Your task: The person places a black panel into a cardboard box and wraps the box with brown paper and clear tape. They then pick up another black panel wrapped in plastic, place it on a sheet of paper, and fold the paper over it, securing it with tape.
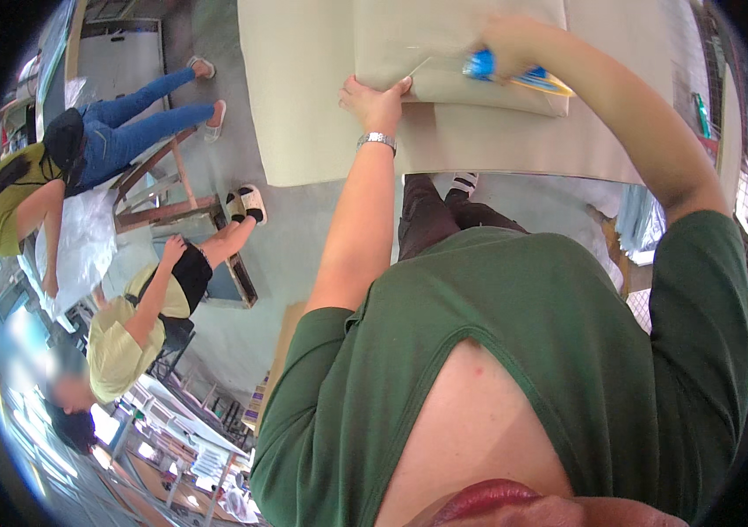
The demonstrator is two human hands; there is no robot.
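A folded beige sheet [479, 98] lies on a larger beige sheet [304, 132] spread in front of me. My left hand [374, 103], with a metal-banded watch at its wrist, rests at the folded sheet's left corner. Its thumb and fingers are apart. Close to the thumb, a thin pale line slants up to the right. My right hand [513, 46] is farther right, above the folded sheet and smeared by motion. It grips a blue tape dispenser [481, 66], as it looks, with a yellow edge at the right; the fingers partly hide it.
On the left, one person in blue jeans [141, 127] and another in black shorts [190, 277] are beside a wooden frame [159, 211] and clear plastic sheeting [84, 255]. A green object [701, 114] is beyond the sheet's right edge.
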